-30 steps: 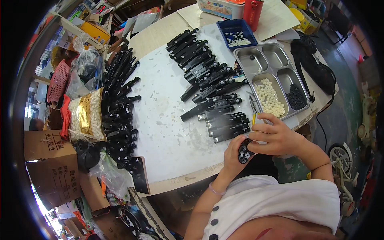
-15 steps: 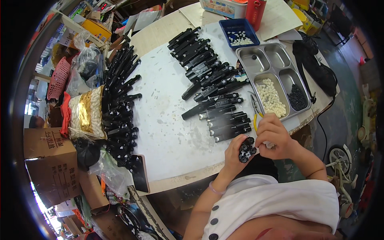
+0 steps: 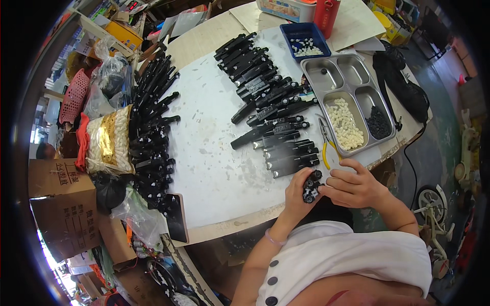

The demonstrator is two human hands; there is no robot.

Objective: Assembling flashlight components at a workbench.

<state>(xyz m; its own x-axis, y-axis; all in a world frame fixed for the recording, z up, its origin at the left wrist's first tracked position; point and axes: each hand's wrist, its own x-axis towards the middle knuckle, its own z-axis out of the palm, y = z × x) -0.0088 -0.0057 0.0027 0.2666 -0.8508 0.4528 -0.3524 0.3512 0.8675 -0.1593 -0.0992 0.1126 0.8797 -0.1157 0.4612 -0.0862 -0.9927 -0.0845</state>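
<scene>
In front of my body, at the table's near edge, my left hand (image 3: 294, 196) is closed round a bunch of black plastic pieces with round ends (image 3: 312, 186). Small white bits show among them. My right hand (image 3: 352, 186) meets the bunch from the right, thumb and fingertips pinched against its side; anything between them is too small to make out. Just beyond this hand lie yellow-handled pliers (image 3: 329, 148). A metal compartment tray (image 3: 370, 147) stands past the pliers, with cream-coloured small parts (image 3: 347, 125) and black small parts (image 3: 378, 122) in separate compartments.
A row of black plastic assemblies (image 3: 278, 104) runs along the white tabletop (image 3: 204, 132), and a larger pile (image 3: 150, 137) lines its left side. A phone (image 3: 176, 218) lies at the near left corner. Farther back are a blue bin (image 3: 326, 51) and a red bottle (image 3: 325, 18).
My right hand has shifted slightly, and its fingers have gone from curled to more stretched beside the bunch. My left hand keeps hold and has moved slightly away from me.
</scene>
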